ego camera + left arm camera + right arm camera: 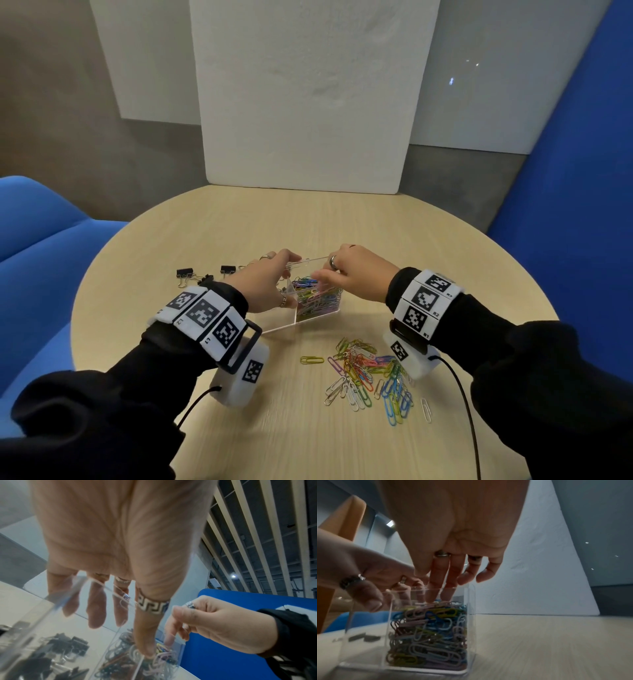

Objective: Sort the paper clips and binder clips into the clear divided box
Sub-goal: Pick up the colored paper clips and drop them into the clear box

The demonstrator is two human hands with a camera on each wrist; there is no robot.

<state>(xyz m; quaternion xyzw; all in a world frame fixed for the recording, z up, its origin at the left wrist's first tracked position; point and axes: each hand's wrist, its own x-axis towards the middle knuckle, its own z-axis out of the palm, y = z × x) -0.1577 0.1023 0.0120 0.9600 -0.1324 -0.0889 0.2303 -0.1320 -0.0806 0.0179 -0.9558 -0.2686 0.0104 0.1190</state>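
The clear divided box stands mid-table, its right compartment nearly full of coloured paper clips. My left hand holds the box, with the fingers over the far wall and the thumb down inside by the divider. My right hand reaches into the right compartment, and its straight index and middle fingertips touch the top of the clips. No clip shows pinched. Loose paper clips lie near the front. Black binder clips sit left of the box.
A single yellow paper clip lies apart from the pile. A white foam board stands at the round table's far edge. Blue seats flank the table on the left and right. Wrist cables trail near the front edge.
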